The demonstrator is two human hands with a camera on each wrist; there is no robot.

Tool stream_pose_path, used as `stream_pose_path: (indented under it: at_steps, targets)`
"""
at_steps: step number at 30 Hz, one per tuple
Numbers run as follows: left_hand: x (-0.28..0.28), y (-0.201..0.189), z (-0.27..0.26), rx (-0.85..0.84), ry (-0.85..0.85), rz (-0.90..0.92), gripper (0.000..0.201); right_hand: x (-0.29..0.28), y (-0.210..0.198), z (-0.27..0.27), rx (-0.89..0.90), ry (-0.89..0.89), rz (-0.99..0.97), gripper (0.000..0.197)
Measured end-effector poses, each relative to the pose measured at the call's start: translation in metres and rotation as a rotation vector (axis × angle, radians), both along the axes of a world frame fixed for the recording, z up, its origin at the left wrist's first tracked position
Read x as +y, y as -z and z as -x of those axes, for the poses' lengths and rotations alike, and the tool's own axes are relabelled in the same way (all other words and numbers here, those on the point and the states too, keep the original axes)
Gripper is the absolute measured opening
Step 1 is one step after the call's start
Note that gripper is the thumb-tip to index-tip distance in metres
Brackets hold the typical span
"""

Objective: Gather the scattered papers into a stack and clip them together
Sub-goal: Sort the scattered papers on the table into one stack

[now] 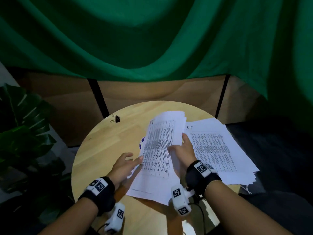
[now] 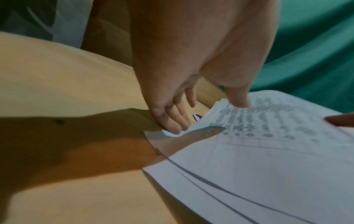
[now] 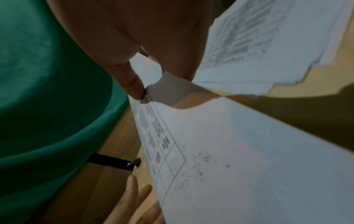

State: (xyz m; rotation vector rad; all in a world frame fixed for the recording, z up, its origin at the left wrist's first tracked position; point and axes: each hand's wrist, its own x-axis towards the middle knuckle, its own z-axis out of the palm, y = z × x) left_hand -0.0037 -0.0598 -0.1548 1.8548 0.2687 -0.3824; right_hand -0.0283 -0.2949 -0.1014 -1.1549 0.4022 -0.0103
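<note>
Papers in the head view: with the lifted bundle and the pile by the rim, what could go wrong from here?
The right hand grips the lifted bundle by one edge, so the fanned sheets could slip apart. The left hand only touches its edge with straight fingers. The second pile overhangs the table rim and could slide off. The binder clip lies across the table, far from both hands.

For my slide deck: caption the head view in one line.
Right hand lifts printed sheets as left hand steadies them; binder clip waits.
</note>
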Motion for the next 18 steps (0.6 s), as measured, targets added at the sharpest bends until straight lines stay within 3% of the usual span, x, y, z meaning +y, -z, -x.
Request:
stream_pose_path:
  at_steps: [2, 5, 7, 10, 12, 14, 18]
  targets:
    - [-0.018, -0.011, -0.004, 0.049, 0.058, 0.156, 0.079, -0.023, -0.023, -0.001, -0.061, -0.03, 0.035, 0.075]
    - [-0.052, -0.028, -0.01, 0.103, 0.139, 0.315, 0.064, -0.055, -0.039, -0.008, -0.091, -0.043, -0.003, 0.083]
    - [-0.075, -0.043, -0.012, 0.138, 0.225, 0.461, 0.051, -0.081, -0.043, -0.013, -0.102, -0.051, -0.035, 0.075]
    - [-0.104, -0.049, -0.023, 0.18, 0.226, 0.666, 0.039, -0.125, -0.044, -0.02, -0.046, -0.078, 0.114, 0.052]
    - [-0.124, -0.043, -0.034, 0.122, 0.205, 0.553, 0.042, -0.155, -0.032, -0.026, 0.039, -0.01, 0.339, 0.043]
    - [-0.148, -0.037, -0.04, 0.047, 0.181, 0.287, 0.046, -0.183, -0.018, -0.032, 0.141, 0.048, 0.575, 0.04]
    - [-0.192, -0.017, -0.046, -0.004, 0.253, -0.071, 0.043, -0.217, 0.008, -0.032, 0.316, 0.017, 0.817, 0.019]
